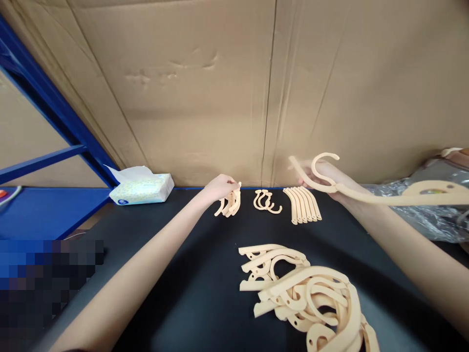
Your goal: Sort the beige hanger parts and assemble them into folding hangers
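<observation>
My right hand [327, 172] is raised at the back right, fingers curled behind a cream folding clothes hanger [370, 196]. The hanger's hook points up and one long arm stretches off to the right edge. At the back middle, my left hand [221, 187] pinches the top of a curved hanger arm in a small bunch of cream hanger arms [231, 204]. Between the hands lie several loose hooks [262, 201]. Under my right hand is a neat row of curved hanger arms [302, 205]. A heap of folded hangers [311, 293] lies nearer to me.
A tissue pack [142, 188] sits at the back left of the black table [176, 274]. Cardboard [201, 98] stands along the back edge. Clear plastic bags [428, 220] lie at the right, and a blue metal frame [62, 117] rises at the left.
</observation>
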A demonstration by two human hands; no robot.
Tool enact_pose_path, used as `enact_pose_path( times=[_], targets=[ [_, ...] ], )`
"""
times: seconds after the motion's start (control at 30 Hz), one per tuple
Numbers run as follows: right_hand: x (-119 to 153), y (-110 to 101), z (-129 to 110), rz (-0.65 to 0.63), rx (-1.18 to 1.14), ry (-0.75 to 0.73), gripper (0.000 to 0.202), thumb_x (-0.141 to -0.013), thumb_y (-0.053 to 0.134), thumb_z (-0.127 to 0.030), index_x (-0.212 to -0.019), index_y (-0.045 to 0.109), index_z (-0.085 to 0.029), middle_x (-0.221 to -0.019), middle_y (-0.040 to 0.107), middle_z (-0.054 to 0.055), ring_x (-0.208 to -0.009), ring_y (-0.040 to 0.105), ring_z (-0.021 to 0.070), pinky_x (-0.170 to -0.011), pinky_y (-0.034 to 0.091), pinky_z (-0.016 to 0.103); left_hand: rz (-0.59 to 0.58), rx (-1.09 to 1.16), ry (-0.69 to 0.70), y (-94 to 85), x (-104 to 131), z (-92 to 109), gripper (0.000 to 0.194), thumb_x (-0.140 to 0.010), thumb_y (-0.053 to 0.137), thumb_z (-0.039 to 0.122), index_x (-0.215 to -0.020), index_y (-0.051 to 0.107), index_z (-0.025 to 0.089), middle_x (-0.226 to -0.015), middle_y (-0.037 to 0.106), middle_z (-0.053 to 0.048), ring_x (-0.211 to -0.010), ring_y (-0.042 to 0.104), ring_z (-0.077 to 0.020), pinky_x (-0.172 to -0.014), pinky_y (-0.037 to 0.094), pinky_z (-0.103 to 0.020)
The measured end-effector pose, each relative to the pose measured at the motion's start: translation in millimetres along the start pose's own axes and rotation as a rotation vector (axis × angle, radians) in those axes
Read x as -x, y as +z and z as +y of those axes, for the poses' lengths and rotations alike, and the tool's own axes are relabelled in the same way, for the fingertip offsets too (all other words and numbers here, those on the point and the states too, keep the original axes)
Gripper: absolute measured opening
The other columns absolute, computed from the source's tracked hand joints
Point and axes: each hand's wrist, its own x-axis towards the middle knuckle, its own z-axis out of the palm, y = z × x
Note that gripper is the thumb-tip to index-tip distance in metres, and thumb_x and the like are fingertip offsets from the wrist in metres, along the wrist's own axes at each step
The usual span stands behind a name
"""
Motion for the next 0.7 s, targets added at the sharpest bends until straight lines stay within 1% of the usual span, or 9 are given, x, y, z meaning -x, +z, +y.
enact_pose_path(
  times=[0.07, 0.13, 0.23, 0.33, 0.4, 0.43, 0.5, 0.6, 0.7],
  targets=[
    [-3, 4, 6, 0.106, -0.054, -0.015, 0.027, -0.074, 0.06, -0.047, -0.076, 0.059, -0.021, -0.066, 0.059, 0.002, -0.058, 0.055, 0.0133, -0.053, 0.045, 0.025, 0.038, -0.015, -0.046, 2.8, -1, -6, 0.018, -0.073, 0.064, 0.032, -0.074, 0.067, 0.015, -0.071, 0.064, -0.006, -0.075, 0.06, -0.0234, -0.067, 0.041, -0.03],
    [-6, 9, 10, 0.213, -0.112, -0.001, 0.023, -0.076, 0.058, -0.044, -0.08, 0.057, -0.022, -0.067, 0.062, 0.002, -0.057, 0.057, 0.0144, -0.053, 0.047, 0.027, 0.109, -0.005, -0.048, 7.2, 3, -3, 0.029, -0.074, 0.063, 0.037, -0.093, 0.067, 0.015, -0.094, 0.066, -0.011, -0.098, 0.058, -0.0301, -0.08, 0.041, -0.035],
    [-11, 18, 12, 0.341, -0.206, -0.037, 0.016, -0.08, 0.053, -0.038, -0.078, 0.051, -0.022, -0.073, 0.067, 0.004, -0.06, 0.061, 0.016, -0.058, 0.052, 0.03, 0.116, 0.073, 0.033, 10.6, 13, 13, 0.045, -0.087, 0.044, 0.051, -0.107, 0.064, 0.016, -0.114, 0.062, -0.011, -0.115, 0.05, -0.0299, -0.091, 0.04, -0.036],
    [-14, 22, 10, 0.445, -0.28, -0.134, 0.009, -0.079, 0.052, -0.028, -0.076, 0.044, -0.023, -0.082, 0.07, 0.004, -0.074, 0.066, 0.0168, -0.073, 0.054, 0.033, -0.17, 0.34, 0.101, 12.3, 20, 26, 0.061, -0.091, 0.027, 0.06, -0.094, 0.07, 0.017, -0.104, 0.068, -0.01, -0.103, 0.059, -0.0247, -0.085, 0.046, -0.031],
    [-14, 22, 9, 0.473, -0.249, -0.179, 0.009, -0.076, 0.052, -0.025, -0.077, 0.043, -0.024, -0.082, 0.07, 0.003, -0.077, 0.067, 0.0174, -0.075, 0.054, 0.034, -0.391, 0.682, 0.102, 14.1, 21, 30, 0.048, -0.088, 0.045, 0.056, -0.09, 0.071, 0.015, -0.105, 0.068, -0.011, -0.101, 0.061, -0.0227, -0.085, 0.048, -0.029],
    [-14, 20, 8, 0.472, -0.187, -0.201, 0.011, -0.075, 0.054, -0.024, -0.077, 0.043, -0.024, -0.08, 0.069, 0.002, -0.078, 0.067, 0.018, -0.074, 0.054, 0.035, -0.455, 0.84, 0.099, 15.0, 21, 31, 0.039, -0.084, 0.056, 0.05, -0.091, 0.07, 0.014, -0.108, 0.067, -0.012, -0.102, 0.061, -0.0219, -0.087, 0.048, -0.03],
    [-13, 17, 6, 0.449, 0.031, -0.249, 0.016, -0.069, 0.059, -0.021, -0.077, 0.045, -0.023, -0.078, 0.068, 0.001, -0.078, 0.067, 0.0187, -0.073, 0.052, 0.035, -0.465, 1.019, 0.108, 16.0, 21, 33, 0.028, -0.079, 0.068, 0.035, -0.098, 0.067, 0.014, -0.114, 0.065, -0.011, -0.104, 0.062, -0.02, -0.093, 0.047, -0.031],
    [-8, 15, 1, 0.364, 0.483, -0.294, 0.021, -0.065, 0.063, -0.019, -0.084, 0.054, -0.021, -0.084, 0.068, 0.002, -0.08, 0.065, 0.0192, -0.074, 0.049, 0.033, -0.424, 1.095, 0.131, 14.5, 27, 40, 0.021, -0.08, 0.068, 0.024, -0.098, 0.062, 0.015, -0.115, 0.065, -0.009, -0.1, 0.064, -0.0183, -0.094, 0.048, -0.034],
    [0, 24, -6, 0.271, 0.855, -0.294, 0.026, -0.072, 0.059, -0.02, -0.098, 0.06, -0.021, -0.093, 0.068, 0.003, -0.081, 0.063, 0.0191, -0.071, 0.047, 0.032, -0.419, 1.204, 0.103, 12.7, 36, 51, 0.01, -0.08, 0.065, 0.012, -0.084, 0.056, 0.014, -0.111, 0.066, -0.009, -0.091, 0.067, -0.0162, -0.085, 0.051, -0.029]
  ],
)
